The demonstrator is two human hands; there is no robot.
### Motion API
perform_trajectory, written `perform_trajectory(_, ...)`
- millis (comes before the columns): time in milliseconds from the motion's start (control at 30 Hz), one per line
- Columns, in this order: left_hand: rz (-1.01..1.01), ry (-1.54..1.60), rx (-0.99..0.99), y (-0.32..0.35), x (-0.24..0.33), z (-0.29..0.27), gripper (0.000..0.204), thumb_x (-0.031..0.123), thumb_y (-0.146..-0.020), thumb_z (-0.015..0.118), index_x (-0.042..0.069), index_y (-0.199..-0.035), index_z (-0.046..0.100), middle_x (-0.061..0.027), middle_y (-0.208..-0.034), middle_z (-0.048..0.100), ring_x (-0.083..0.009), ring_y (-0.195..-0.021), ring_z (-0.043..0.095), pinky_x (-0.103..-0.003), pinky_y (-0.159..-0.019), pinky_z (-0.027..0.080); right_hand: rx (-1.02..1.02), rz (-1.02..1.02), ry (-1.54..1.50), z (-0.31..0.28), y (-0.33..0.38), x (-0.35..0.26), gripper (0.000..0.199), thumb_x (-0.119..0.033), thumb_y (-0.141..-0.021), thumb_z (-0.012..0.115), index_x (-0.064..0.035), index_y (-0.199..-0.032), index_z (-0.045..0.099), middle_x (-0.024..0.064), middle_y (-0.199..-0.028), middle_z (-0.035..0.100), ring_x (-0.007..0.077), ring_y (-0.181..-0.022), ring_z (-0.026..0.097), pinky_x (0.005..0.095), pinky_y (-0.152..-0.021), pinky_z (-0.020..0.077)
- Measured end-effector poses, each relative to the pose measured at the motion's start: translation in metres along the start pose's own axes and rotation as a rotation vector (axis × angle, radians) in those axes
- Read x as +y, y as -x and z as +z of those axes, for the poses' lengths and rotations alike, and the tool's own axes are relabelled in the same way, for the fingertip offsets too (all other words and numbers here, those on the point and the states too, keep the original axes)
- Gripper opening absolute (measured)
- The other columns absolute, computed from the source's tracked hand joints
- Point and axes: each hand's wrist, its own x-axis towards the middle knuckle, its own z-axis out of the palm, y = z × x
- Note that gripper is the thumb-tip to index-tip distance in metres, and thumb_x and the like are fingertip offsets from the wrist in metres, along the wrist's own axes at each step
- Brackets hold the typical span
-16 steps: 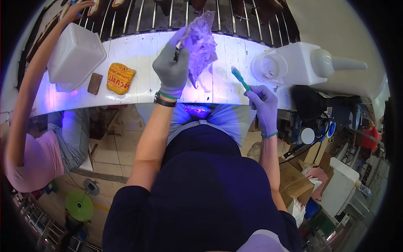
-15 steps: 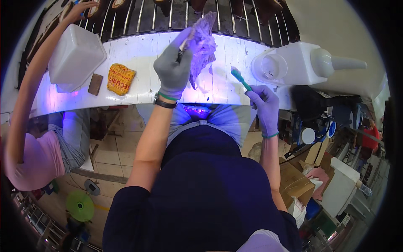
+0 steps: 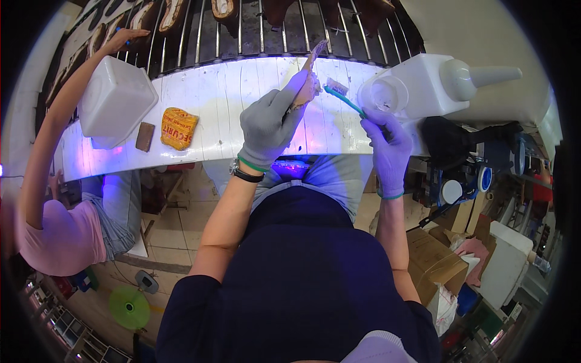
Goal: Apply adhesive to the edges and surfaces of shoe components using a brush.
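Note:
My left hand (image 3: 269, 124), in a grey glove, grips a thin flat sole-shaped piece (image 3: 314, 68) and holds it edge-on above the white workbench (image 3: 206, 97). In a purple glove, my right hand (image 3: 389, 148) is closed on a teal toothbrush-like brush (image 3: 344, 100). Its bristle head sits just right of the piece. Both hands hover over the bench's middle.
A white round container (image 3: 384, 94) and a large white nozzle bottle (image 3: 460, 78) stand at the right. A white tub (image 3: 115, 100), a brown block (image 3: 144, 136) and a yellow packet (image 3: 178, 128) lie left. A person in pink (image 3: 66, 236) reaches onto the barred rack (image 3: 242, 30).
The piece in my left hand has turned from broadside to edge-on. My right hand has raised the brush up toward it. The neighbour's arm stays on the rack.

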Motion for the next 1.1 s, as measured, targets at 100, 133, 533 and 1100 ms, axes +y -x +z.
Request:
perform_trajectory(100, 0.019, -0.019, 0.010, -0.001, 0.000, 0.000, 0.047, 0.019, -0.079, 0.070, 0.015, -0.125, 0.061, -0.0065, -0.063, 0.050, -0.0227, -0.052, 0.053, -0.034, -0.048, 0.040, -0.003, -0.064, 0.017, 0.003, -0.002, -0.003, 0.020, -0.001, -0.082, 0.067, -0.0013, -0.101, 0.070, 0.0012, -0.087, 0.065, 0.0058, -0.073, 0.053, 0.0210, -0.067, 0.0429)
perform_trajectory(133, 0.021, -0.019, 0.011, -0.001, 0.000, -0.001, 0.047, 0.019, -0.079, 0.070, 0.015, -0.125, 0.061, -0.0065, -0.063, 0.050, -0.0227, -0.052, 0.053, -0.034, -0.048, 0.040, -0.001, -0.101, 0.022, 0.003, -0.003, -0.004, 0.020, -0.001, -0.082, 0.067, -0.0015, -0.102, 0.070, 0.0017, -0.086, 0.064, 0.0061, -0.073, 0.054, 0.0210, -0.067, 0.0430)
perform_trajectory(533, -0.036, 0.074, -0.105, 0.000, 0.006, -0.008, 0.056, 0.042, -0.079, 0.070, 0.014, -0.127, 0.059, -0.0060, -0.064, 0.050, -0.0212, -0.052, 0.053, -0.032, -0.047, 0.041, -0.035, -0.283, 0.140, 0.015, -0.019, -0.023, 0.020, 0.002, -0.082, 0.064, -0.0021, -0.100, 0.070, 0.0060, -0.087, 0.064, 0.0100, -0.074, 0.056, 0.0240, -0.067, 0.0448)
perform_trajectory(1100, 0.007, -0.030, 0.115, -0.012, -0.001, -0.005, 0.032, 0.024, -0.087, 0.063, 0.016, -0.118, 0.066, -0.0068, -0.094, 0.064, -0.0219, -0.067, 0.060, -0.032, -0.058, 0.047, -0.140, 0.061, 0.065, 0.016, -0.032, -0.013, 0.020, -0.011, -0.086, 0.064, 0.0005, -0.102, 0.069, 0.0047, -0.074, 0.067, 0.0047, -0.061, 0.053, 0.0225, -0.055, 0.0407)
